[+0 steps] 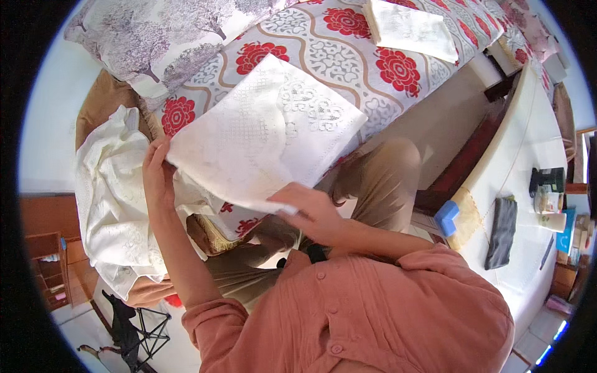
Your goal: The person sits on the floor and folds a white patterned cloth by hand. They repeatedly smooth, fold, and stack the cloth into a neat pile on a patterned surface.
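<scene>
A white cloth (249, 133) with openwork lace patterns lies folded on the flowered sofa cover in front of me. My left hand (158, 165) grips its left corner, fingers curled over the edge. At the near edge, my right hand (309, 211) holds the cloth's near corner, the fingers closed around a fold. The lace on the cloth's right half shows a denser cut-out pattern. Beside my left forearm, a crumpled white lace cloth (118, 193) hangs over the brown sofa arm.
Another folded white cloth (410, 30) lies farther back on the flowered sofa cover (339, 56). A tree-print cushion (161, 43) rests at the back left. To the right stands a white table (525, 155) with a dark folded cloth (501, 233), a blue block (446, 217) and jars.
</scene>
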The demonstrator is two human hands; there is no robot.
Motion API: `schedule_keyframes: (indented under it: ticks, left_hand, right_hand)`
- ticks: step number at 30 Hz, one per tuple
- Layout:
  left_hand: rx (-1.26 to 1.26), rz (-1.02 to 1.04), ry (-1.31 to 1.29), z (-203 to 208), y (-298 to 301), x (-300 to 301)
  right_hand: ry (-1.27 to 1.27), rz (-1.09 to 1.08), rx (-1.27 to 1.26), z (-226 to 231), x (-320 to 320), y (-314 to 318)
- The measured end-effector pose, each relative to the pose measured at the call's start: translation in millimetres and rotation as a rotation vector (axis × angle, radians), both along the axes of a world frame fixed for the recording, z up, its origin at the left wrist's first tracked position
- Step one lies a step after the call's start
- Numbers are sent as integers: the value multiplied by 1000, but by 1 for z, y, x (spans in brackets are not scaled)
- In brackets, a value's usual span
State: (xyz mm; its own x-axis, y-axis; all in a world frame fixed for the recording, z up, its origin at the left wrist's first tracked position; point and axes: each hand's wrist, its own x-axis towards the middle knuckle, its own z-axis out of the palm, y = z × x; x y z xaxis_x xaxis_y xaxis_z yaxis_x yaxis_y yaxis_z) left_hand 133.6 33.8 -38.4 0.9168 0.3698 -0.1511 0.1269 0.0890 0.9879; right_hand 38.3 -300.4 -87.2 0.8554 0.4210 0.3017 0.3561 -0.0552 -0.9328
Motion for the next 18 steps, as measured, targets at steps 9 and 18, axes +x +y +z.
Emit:
schedule_keyframes:
  ticks: [9,18]
  left_hand:
    - [320,-480,-18,1,-122,161]
    - [1265,-332,-128,-101,-135,217]
  right_hand:
    - [424,-601,375,-16,81,-84]
    - [470,-674,203,-80,113,-107]
